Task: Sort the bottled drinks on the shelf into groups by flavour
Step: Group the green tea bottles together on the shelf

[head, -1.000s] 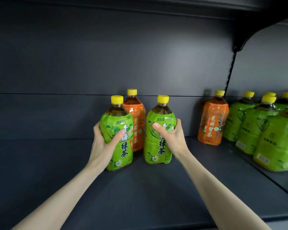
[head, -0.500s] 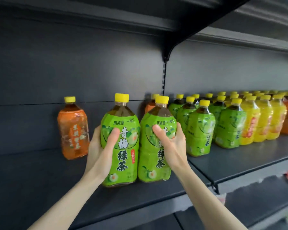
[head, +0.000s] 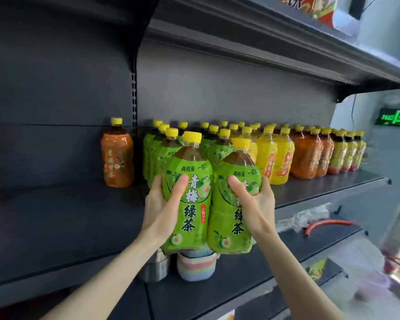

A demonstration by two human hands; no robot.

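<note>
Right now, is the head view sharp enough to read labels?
Head view: the green-label plastic bottle in the left hand and its twin in the right hand read sharp; head view: print on the lone orange-label bottle is soft; head view: the green lit sign far right is smeared.

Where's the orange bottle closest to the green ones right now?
Head view, left of centre: the orange bottle stands alone on the shelf, just left of the slotted upright and the green bottle group.

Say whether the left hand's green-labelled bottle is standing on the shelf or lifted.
Lifted: the left hand grips the green-labelled, yellow-capped plastic bottle, its base hanging past the front edge of the dark shelf.
</note>
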